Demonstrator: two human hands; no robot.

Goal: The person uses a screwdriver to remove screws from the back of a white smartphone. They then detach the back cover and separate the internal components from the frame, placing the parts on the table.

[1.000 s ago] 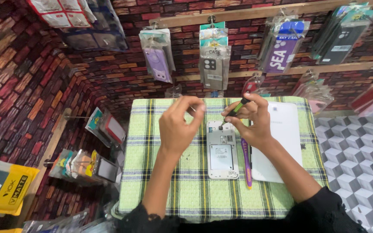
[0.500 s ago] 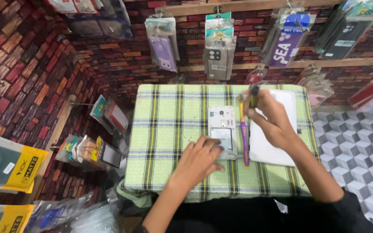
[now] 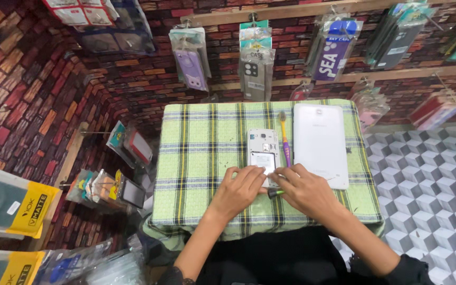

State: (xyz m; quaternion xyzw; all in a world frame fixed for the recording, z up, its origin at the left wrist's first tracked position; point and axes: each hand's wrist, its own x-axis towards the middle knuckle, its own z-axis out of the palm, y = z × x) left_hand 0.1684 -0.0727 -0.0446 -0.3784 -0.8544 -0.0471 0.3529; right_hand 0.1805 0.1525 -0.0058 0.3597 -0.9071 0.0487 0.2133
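opened white phone (image 3: 263, 150), back off | left hand (image 3: 241, 189) fingertips touching | right hand (image 3: 304, 189) grip closed on green tool (image 3: 276, 193)

Both hands meet at the near end of an opened phone (image 3: 263, 153) on the checked counter (image 3: 201, 158); the right hand (image 3: 304, 190) holds a green-tipped tool (image 3: 275, 193), the left hand (image 3: 241, 189) fingers touch the phone.

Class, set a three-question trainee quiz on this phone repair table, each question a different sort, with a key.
1. True or false: the opened phone lies left of the white tablet.
2. What lies between them? A) toothbrush B) scissors C) ruler
3. Fill in: the left hand and right hand meet at the phone's ___ end.

Key: 1 true; 2 A, the toothbrush; 3 near. All rest on the plaid cloth.
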